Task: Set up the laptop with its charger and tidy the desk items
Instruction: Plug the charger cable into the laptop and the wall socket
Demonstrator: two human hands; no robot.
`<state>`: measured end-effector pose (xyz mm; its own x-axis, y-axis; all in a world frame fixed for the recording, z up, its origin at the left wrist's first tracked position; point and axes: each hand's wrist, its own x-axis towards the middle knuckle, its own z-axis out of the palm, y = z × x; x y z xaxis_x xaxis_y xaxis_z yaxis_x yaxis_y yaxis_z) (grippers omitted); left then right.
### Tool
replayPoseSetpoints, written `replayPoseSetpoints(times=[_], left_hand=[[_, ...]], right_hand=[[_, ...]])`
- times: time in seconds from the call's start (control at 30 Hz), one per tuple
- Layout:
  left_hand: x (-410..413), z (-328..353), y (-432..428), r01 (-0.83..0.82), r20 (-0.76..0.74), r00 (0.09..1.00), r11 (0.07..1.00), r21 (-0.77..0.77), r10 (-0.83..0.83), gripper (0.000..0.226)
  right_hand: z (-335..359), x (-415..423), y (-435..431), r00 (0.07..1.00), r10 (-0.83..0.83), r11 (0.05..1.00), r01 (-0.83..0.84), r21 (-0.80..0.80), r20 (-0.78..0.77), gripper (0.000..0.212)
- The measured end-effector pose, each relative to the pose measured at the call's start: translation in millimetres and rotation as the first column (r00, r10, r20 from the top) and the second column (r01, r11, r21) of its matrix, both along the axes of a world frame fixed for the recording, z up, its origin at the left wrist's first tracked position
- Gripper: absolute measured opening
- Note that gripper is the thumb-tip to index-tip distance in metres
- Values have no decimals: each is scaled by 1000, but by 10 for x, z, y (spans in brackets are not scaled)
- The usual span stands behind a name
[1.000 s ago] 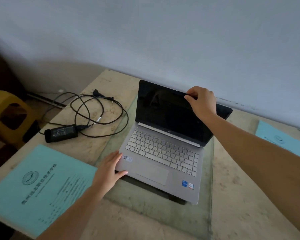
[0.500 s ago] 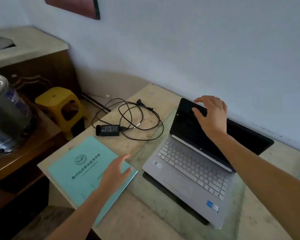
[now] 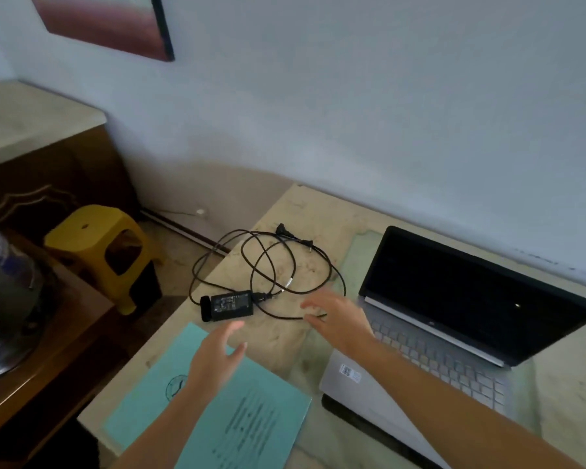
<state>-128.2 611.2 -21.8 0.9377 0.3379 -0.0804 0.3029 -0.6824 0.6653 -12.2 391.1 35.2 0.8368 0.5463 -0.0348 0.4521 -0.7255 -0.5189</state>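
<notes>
Lying left-right near both hands' spread, empty fingers: charger brick, cable end rightward.

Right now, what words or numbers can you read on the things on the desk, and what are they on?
None can be read.
Blue folder: a round stamp and lines of print, too blurred.
Charger brick: a label of pale print, too small.
Laptop: a white sticker beside the keys and a small mark under the screen, both too small; key letters blurred.
Dark screen: only a bright dot.

Both hands off laptop
</notes>
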Motion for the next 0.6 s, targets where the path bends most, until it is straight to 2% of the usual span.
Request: replayPoseSetpoints(times=[0.2,0.4,0.5,0.6], left_hand=[[348,-90,565,-112,37,993,994,18,111,33],[778,-132,689,-63,99,993,997,49,58,29],[1006,-179,623,-13,110,994,1000,6,12,30],[1213,-236,557,-2,108,994,1000,19,0,29]], right_hand=[[-328,235,388,991,-41,995,30,-92,-127,28],[-710,426,602,974,-23,937,-58,-344,-226,52],[-864,435,597,986,5,901,-76,-426,-165,47],[-921,454,581,990,14,910,-72,-409,-143,37]])
